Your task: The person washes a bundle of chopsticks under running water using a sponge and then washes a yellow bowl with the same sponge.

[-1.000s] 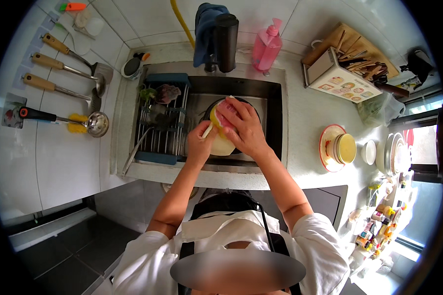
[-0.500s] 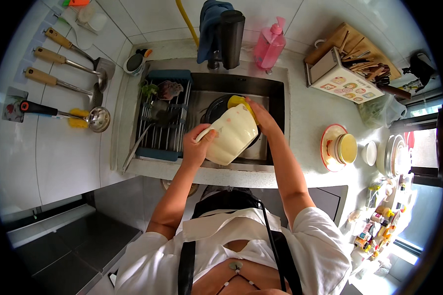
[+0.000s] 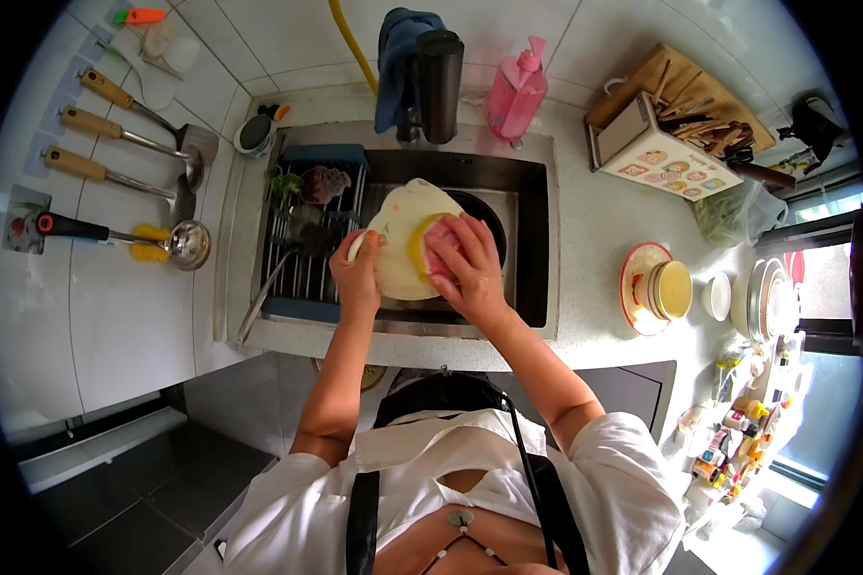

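Over the sink, my left hand (image 3: 358,280) grips a cream ceramic bowl (image 3: 401,213) by the small handle on its left side. The bowl is tilted, and faint small patterns show on its glossy surface. A pink and yellow sponge (image 3: 435,247) lies under the fingers of my right hand (image 3: 472,273), pressed against the bowl's surface. Behind and below them, a dark round pan (image 3: 487,218) rests in the steel sink (image 3: 532,192), partly hidden by the bowl and my right hand.
Left in the sink sits a blue-rimmed drying rack (image 3: 321,153) with greens and a spatula. A black tap (image 3: 439,86) and pink soap bottle (image 3: 516,101) stand behind. Rightward are stacked yellow bowls (image 3: 674,290) and a chopstick holder (image 3: 676,158). Ladles (image 3: 190,244) hang on the left wall.
The bowl has turned and shifted left. My right hand has moved from its far right rim onto its surface, bringing the sponge with it.
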A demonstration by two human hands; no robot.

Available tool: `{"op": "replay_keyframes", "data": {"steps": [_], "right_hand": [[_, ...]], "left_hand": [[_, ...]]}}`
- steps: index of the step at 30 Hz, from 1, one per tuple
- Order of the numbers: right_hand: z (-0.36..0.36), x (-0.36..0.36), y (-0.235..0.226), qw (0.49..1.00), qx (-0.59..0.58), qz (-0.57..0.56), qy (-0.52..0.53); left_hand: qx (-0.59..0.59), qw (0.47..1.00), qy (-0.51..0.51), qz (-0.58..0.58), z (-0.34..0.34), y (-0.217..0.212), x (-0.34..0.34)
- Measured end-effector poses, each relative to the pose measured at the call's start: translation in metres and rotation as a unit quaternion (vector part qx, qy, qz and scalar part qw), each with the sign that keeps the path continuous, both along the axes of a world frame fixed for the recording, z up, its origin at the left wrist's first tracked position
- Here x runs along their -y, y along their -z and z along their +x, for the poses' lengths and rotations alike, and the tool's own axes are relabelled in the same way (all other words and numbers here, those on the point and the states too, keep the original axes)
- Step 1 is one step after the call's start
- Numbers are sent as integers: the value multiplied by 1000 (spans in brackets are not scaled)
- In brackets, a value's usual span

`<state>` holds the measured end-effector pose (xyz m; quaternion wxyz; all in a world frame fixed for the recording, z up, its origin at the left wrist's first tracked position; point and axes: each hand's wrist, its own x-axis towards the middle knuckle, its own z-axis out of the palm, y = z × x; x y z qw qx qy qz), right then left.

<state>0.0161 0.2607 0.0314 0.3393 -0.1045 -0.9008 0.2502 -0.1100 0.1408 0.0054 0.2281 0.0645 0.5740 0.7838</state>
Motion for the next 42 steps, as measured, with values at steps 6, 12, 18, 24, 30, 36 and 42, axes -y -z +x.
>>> {"op": "replay_keyframes", "data": {"steps": [6,12,18,24,30,36,42], "right_hand": [[-12,-29,37,966,-91,-241,12],[-32,-53,-11,973,-11,-197,-117],[-31,-65,15,811,50,-575,-98],[-19,-54,41,806,-8,-592,-16],[-19,-42,43,921,-42,-387,14],[-12,-7,45,943,-107,-302,89],[-20,-29,69,888,-51,-440,123]], "left_hand": [[33,998,0,49,-11,-7,4],[52,992,100,59,-20,0,14],[93,987,87,98,-21,11,16],[187,972,77,119,-29,17,11],[342,930,-35,131,-22,39,4],[386,910,-66,132,-19,43,-2],[346,931,-74,91,-18,38,3]]}}
